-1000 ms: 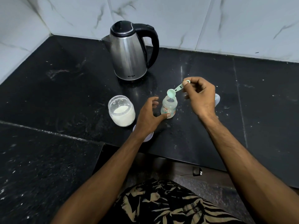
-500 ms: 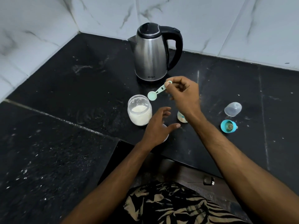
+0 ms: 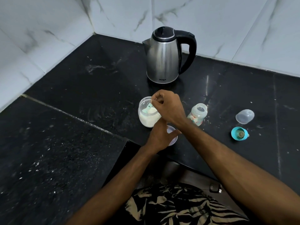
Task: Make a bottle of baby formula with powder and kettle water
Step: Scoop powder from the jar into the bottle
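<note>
Right hand (image 3: 168,109): forearm extended forward, crossing above the left wrist, fingers curled in a pinch, knuckles up. Left hand (image 3: 159,135): beneath it, back up, thumb out to the right, fingers hidden.

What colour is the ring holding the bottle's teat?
Turquoise blue; the teat ring lies on the counter, seen in the head view.

The kettle (image 3: 163,59) is brushed, shiny metal with a glossy black plastic handle and lid. Under it the desk (image 3: 81,88) is polished black stone, speckled and smeared. Behind the kettle, the wall (image 3: 227,21) is smooth white marble-look tile. In front of the kettle, the jar (image 3: 146,114) and bottle (image 3: 198,114) are clear plastic.
</note>
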A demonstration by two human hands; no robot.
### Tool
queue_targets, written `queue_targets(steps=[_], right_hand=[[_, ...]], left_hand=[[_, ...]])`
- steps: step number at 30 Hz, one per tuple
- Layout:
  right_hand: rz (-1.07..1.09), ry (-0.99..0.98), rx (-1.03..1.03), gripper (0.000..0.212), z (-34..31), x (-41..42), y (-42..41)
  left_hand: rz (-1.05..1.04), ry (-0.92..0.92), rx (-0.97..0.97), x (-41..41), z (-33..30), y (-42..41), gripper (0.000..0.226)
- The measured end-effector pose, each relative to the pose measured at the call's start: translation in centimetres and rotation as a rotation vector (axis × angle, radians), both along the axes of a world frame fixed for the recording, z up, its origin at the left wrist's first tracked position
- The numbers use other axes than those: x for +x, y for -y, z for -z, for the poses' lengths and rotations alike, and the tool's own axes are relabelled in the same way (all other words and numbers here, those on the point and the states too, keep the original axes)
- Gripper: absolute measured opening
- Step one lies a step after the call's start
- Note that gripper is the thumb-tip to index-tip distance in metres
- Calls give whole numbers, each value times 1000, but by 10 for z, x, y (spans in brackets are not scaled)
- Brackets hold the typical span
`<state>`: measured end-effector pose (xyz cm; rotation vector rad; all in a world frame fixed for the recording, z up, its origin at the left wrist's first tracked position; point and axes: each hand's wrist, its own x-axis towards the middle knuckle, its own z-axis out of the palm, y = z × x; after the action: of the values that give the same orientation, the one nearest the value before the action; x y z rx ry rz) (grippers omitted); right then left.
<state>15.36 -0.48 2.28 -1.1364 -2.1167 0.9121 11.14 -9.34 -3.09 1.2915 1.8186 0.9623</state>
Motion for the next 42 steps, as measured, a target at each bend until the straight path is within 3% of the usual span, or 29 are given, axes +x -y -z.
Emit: queue_targets(steps=[9,17,23,30,42], right_hand=[[-75,152,108,19,-5,1,4],[12,44,92,11,-15,16,-7],[75,-125,-53,13,-22,31,-25],[118,-281,-211,12,-30,53,-61],[165,-302,-292,7,-35,80,-125]], left_hand=[[-7,-29,-12,-1,7,-1,47],[11,22,66,2,3,-6,60],[-8,72,91,6,3,-14,53],[12,80,108,11,0,-29,61],[65,73,115,29,-13,-52,77]])
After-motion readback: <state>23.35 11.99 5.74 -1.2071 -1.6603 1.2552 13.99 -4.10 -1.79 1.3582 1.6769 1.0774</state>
